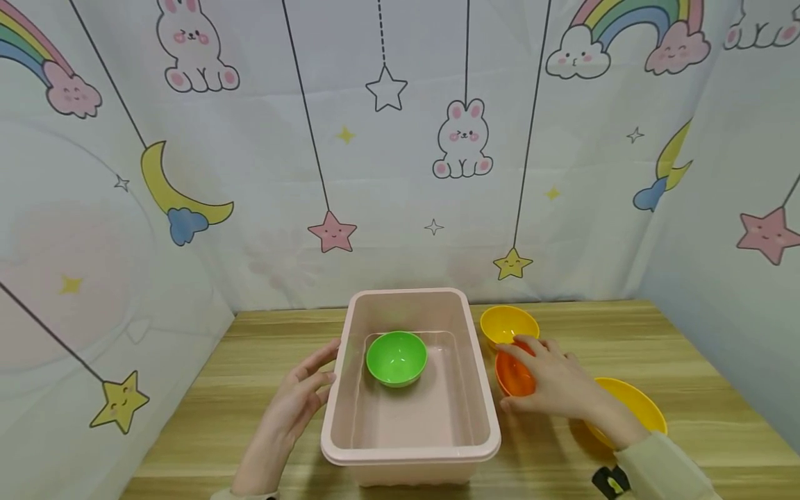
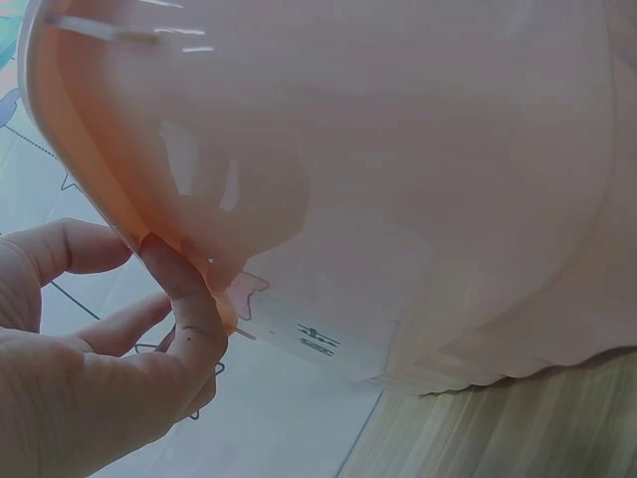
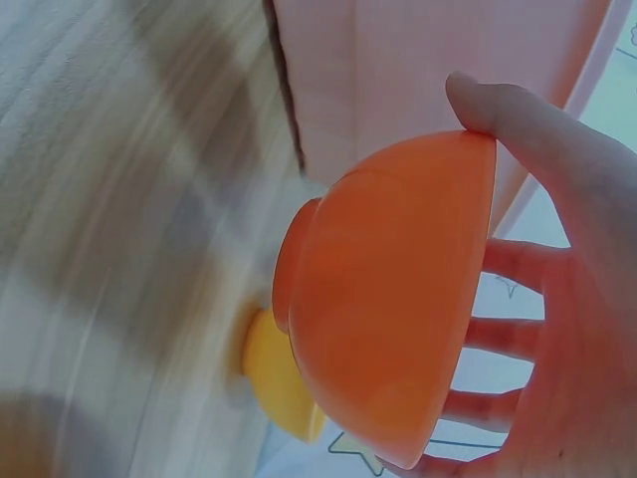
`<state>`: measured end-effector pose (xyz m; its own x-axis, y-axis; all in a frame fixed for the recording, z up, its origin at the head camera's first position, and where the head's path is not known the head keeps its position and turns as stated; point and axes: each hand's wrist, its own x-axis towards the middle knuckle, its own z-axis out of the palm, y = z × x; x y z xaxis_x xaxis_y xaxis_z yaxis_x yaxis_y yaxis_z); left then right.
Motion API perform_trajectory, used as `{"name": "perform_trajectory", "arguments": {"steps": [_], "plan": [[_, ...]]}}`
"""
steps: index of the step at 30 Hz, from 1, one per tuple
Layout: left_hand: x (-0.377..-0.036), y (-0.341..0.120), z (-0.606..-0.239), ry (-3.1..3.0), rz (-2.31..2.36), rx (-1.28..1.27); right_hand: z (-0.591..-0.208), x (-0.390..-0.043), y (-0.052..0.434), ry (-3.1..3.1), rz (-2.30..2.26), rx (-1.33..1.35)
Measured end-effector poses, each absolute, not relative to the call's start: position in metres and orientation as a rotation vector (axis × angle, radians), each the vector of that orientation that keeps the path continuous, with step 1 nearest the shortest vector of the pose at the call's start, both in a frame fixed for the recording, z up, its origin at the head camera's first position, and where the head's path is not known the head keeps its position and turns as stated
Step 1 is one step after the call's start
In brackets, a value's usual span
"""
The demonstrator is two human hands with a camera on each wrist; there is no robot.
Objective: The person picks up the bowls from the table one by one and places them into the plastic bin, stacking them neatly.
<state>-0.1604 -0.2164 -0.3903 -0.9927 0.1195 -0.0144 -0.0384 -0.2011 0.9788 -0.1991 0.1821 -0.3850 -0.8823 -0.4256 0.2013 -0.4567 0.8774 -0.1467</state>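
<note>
A pink plastic bin (image 1: 412, 444) stands on the wooden table, with a green bowl (image 1: 396, 357) inside it. My left hand (image 1: 304, 396) rests against the bin's left wall; in the left wrist view its fingertips (image 2: 189, 289) touch the bin (image 2: 418, 199) under the rim. My right hand (image 1: 553, 382) grips an orange bowl (image 1: 514, 375) just right of the bin, tilted on its side. In the right wrist view the thumb and fingers curl round the orange bowl (image 3: 388, 299), which is off the table.
A yellow bowl (image 1: 507, 323) sits behind the orange one, also seen as a yellow bowl (image 3: 277, 378) below my hand. A larger yellow bowl (image 1: 631, 406) lies under my right forearm. Cloth walls with cartoon prints close in the back and sides.
</note>
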Motion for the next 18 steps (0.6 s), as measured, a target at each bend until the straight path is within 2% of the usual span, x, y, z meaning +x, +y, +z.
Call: {"name": "perform_trajectory", "arguments": {"steps": [18], "plan": [[-0.161, -0.217, -0.391, 1.923, 2.356, 0.09, -0.367, -0.2, 0.175, -2.875, 0.28, 0.696]]}}
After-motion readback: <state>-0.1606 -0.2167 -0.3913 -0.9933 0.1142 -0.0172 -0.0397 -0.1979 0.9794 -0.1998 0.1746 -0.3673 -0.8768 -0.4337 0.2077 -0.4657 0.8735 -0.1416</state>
